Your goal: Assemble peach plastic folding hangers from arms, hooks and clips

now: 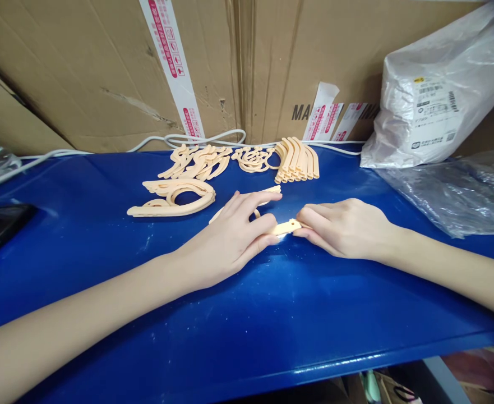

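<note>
My left hand point(232, 233) is closed in a pinch on a cream plastic folding-hanger part point(286, 227), just above the blue table. A round hole shows near that part's right end. There, my right hand point(350, 229) pinches a thin cream piece, mostly hidden by its fingers. Other lengths of the hanger point(273, 190) show behind my left hand, partly covered by it. To the left lies a stack of folded hangers point(171, 210). Farther back are a pile of curved arms point(204, 161), a tangle of small hooks point(253, 160) and a row of hollow curved arms point(298, 160).
The blue table point(247, 331) ends at a front edge, with clutter below on the right. Cardboard boxes point(213, 67) stand behind, with a white cable point(213, 134) along them. A labelled white bag point(432, 106) and clear plastic point(452, 191) lie right; a black object point(3, 224) left.
</note>
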{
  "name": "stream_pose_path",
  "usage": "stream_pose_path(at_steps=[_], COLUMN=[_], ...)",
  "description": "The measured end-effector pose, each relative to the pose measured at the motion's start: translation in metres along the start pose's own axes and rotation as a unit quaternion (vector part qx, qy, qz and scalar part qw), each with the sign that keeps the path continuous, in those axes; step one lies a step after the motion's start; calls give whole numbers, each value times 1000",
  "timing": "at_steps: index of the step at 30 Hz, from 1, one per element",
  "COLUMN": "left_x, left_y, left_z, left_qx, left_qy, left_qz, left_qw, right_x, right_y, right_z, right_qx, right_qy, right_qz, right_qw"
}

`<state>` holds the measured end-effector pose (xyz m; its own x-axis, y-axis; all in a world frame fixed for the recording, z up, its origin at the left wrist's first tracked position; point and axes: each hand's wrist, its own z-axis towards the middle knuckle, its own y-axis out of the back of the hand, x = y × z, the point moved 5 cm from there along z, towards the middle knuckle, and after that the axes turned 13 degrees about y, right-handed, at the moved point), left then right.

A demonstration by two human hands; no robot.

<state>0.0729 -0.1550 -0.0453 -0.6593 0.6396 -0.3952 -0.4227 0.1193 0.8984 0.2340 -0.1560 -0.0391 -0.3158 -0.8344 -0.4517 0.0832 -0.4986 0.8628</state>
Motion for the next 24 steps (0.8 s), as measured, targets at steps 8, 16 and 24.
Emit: stream_pose_path(at_steps=[8, 16, 24], left_x=[-1, 1, 1], left_y=[0, -3, -3], left_z=[0, -1, 0], left_qx=[3, 17, 15], left_qy=[-3, 3, -6], left_qz=[0, 11, 13], left_qw=[1000, 1000, 1000], right_x=[1, 4, 4], right_y=[-2, 3, 4], right_z=[0, 1, 2], right_qx=[-7, -16, -5], right_qy=[-1, 55, 60], right_qz=[0, -79, -94], right_qw=[1000, 995, 994])
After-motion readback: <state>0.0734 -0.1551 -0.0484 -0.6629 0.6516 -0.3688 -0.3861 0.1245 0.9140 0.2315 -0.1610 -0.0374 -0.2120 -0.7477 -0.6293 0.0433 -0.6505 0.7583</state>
